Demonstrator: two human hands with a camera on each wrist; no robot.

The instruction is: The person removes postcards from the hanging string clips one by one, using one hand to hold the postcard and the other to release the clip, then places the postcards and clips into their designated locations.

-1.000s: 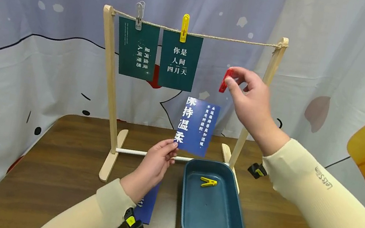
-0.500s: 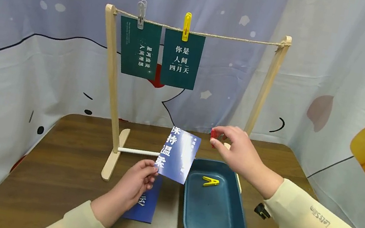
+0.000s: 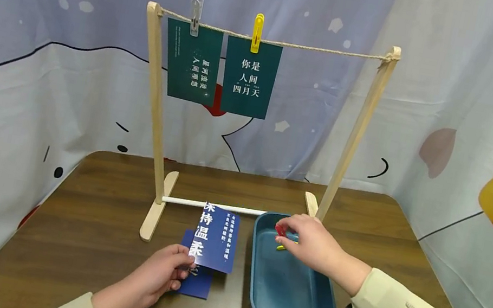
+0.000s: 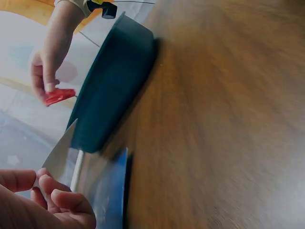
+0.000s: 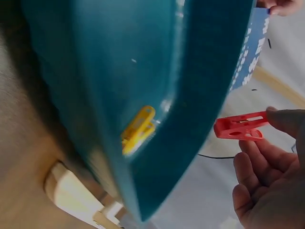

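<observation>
My left hand [image 3: 158,276] pinches a blue card with white lettering [image 3: 217,240] by its lower left corner. Beneath that card, another blue card [image 3: 198,288] lies on the table, partly covered in the head view. Over the far end of the dark teal tray [image 3: 290,299], my right hand [image 3: 310,242] pinches a red clothespin [image 5: 240,126] between thumb and fingers. A yellow clothespin [image 5: 138,130] lies on the tray's floor; in the head view the right hand hides most of it.
Behind stands a wooden rack [image 3: 357,135] with a rope [image 3: 329,51] strung across. A clear grey clothespin [image 3: 195,15] and a yellow clothespin [image 3: 257,35] hold two dark green cards [image 3: 250,75] on it. A white bar [image 3: 183,202] joins the rack's feet. A patterned curtain [image 3: 26,165] hangs beyond the table.
Both hands have come down from near the rope. The left carries the blue card down and leftward over the table card; the right brings the red clothespin down over the tray.
</observation>
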